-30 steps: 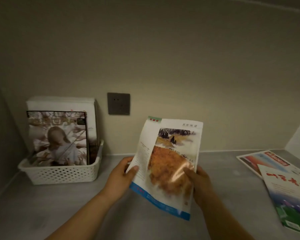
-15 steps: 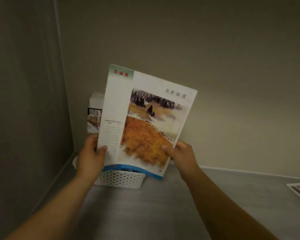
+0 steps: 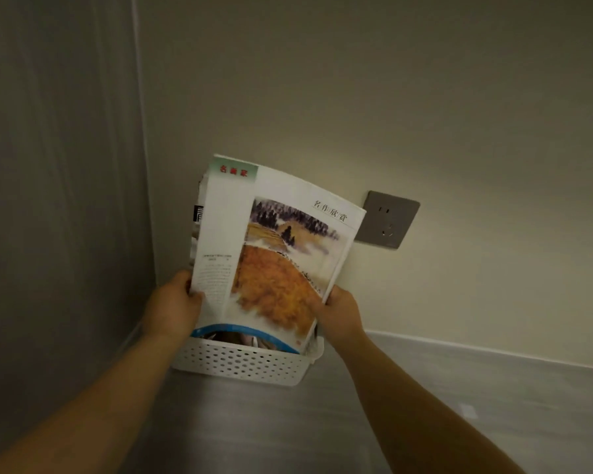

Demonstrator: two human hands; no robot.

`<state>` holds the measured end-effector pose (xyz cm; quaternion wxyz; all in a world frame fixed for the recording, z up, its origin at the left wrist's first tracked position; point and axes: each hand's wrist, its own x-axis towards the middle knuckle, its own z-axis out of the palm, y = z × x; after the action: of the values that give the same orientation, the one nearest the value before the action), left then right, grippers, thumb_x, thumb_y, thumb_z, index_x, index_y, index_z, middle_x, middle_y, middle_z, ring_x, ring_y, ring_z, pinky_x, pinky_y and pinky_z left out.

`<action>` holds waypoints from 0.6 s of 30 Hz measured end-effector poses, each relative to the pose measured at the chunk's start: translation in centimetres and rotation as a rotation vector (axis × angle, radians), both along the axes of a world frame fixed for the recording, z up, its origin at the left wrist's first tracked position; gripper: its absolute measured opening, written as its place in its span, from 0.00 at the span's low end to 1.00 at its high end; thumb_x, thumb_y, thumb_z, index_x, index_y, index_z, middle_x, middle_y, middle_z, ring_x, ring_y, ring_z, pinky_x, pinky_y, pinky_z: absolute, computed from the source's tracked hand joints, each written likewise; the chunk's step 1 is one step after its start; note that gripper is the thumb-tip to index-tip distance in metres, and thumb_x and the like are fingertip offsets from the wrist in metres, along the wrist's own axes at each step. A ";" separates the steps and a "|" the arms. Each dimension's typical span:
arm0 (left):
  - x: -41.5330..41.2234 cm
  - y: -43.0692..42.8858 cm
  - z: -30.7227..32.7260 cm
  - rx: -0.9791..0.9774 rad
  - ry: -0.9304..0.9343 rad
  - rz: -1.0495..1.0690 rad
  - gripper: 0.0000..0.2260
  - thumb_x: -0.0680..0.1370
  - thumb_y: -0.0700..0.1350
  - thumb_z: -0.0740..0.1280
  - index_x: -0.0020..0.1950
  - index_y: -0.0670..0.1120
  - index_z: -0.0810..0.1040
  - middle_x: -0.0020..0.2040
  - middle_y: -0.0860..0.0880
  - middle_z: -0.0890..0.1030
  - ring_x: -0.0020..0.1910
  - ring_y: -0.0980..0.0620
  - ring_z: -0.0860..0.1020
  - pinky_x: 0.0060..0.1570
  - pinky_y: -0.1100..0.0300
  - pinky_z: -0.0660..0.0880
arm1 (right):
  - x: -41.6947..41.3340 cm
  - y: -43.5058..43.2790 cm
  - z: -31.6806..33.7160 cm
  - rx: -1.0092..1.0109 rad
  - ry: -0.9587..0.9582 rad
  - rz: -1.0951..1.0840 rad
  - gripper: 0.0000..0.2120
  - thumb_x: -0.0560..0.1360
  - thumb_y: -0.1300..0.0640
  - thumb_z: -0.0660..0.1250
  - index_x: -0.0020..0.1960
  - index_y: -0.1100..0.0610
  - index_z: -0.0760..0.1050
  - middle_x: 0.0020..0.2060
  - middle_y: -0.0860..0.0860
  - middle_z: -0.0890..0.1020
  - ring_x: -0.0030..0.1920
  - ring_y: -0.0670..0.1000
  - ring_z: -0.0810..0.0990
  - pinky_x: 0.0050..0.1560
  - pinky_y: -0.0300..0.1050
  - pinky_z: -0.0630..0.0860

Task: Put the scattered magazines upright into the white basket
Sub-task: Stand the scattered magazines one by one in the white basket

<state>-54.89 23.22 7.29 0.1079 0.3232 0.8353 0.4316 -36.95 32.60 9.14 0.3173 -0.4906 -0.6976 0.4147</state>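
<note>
Magazine point(image 3: 274, 248) at the basket point(image 3: 240, 364) rim — it may snag or slump

The left hand point(image 3: 172, 309) and right hand point(image 3: 343, 313) each pinch a lower side edge of the magazine, held near upright in front of the stack point(image 3: 196, 213) standing inside. The limp cover bows — it could buckle on the rim or flop forward on release; whether its bottom edge has entered is hard to tell.
</note>
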 end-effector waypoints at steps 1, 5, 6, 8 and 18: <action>0.2 0.3 -0.3 -0.031 0.005 -0.001 0.09 0.75 0.39 0.61 0.54 0.40 0.73 0.56 0.36 0.78 0.53 0.35 0.76 0.47 0.47 0.75 | 0.0 0.2 -0.3 -0.020 -0.036 -0.010 0.11 0.75 0.62 0.62 0.56 0.63 0.75 0.55 0.60 0.80 0.53 0.58 0.79 0.52 0.50 0.76; 0.0 1.2 -1.4 -0.081 0.037 -0.001 0.08 0.76 0.40 0.60 0.53 0.40 0.74 0.55 0.37 0.78 0.53 0.36 0.76 0.48 0.47 0.75 | -0.3 1.1 -1.1 -0.047 -0.134 -0.030 0.12 0.75 0.58 0.62 0.57 0.61 0.75 0.55 0.59 0.80 0.53 0.58 0.80 0.53 0.53 0.77; -0.1 1.3 -1.5 -0.078 0.038 -0.001 0.07 0.76 0.40 0.61 0.52 0.40 0.73 0.55 0.37 0.78 0.53 0.36 0.76 0.49 0.47 0.75 | -0.3 1.4 -1.3 -0.032 -0.145 -0.041 0.12 0.75 0.57 0.63 0.56 0.60 0.74 0.54 0.58 0.81 0.51 0.57 0.80 0.52 0.52 0.77; -0.2 1.5 -1.9 -0.062 0.023 -0.002 0.07 0.75 0.40 0.62 0.52 0.40 0.73 0.55 0.38 0.78 0.53 0.37 0.76 0.50 0.47 0.75 | -0.4 1.7 -1.9 -0.007 -0.109 -0.080 0.10 0.74 0.56 0.64 0.54 0.56 0.73 0.52 0.56 0.81 0.46 0.53 0.78 0.47 0.50 0.78; -0.7 1.8 -2.9 0.094 -0.047 -0.046 0.22 0.76 0.38 0.59 0.68 0.49 0.58 0.58 0.40 0.76 0.45 0.44 0.76 0.43 0.50 0.74 | -3.4 0.9 -3.2 0.024 0.012 -0.050 0.30 0.74 0.65 0.59 0.73 0.56 0.51 0.68 0.58 0.67 0.66 0.58 0.68 0.65 0.58 0.69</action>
<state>-55.56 24.98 4.41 0.1218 0.3368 0.8037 0.4751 -40.30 33.52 5.97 0.3376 -0.5015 -0.6881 0.4012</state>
